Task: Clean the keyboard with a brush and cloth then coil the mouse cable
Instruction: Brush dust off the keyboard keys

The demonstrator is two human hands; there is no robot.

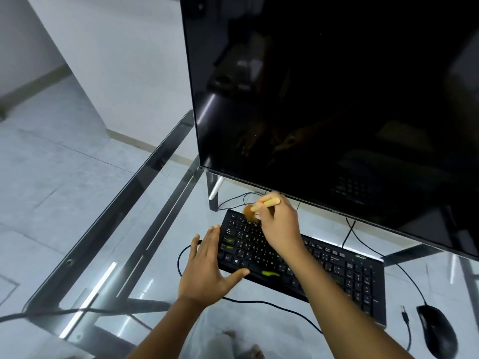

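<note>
A black keyboard [344, 275] lies on the glass desk, slanting from upper left to lower right, with yellow-green smears on some keys. My right hand [281, 226] grips a wooden-handled brush [252, 209], whose brown bristles touch the keyboard's top left corner. My left hand [207, 268] lies flat with straight fingers against the keyboard's left end, thumb along its front edge. A black mouse [438, 331] sits at the lower right. Its cable [412, 281] runs up behind the keyboard, and a loose USB plug [404, 316] lies beside the mouse. No cloth is visible.
A large dark monitor [337, 99] stands close behind the keyboard on a metal stand [215, 189]. The glass desk [124, 229] has a dark frame, with its left edge running diagonally. Another black cable [272, 305] loops in front of the keyboard. Tiled floor shows through the glass.
</note>
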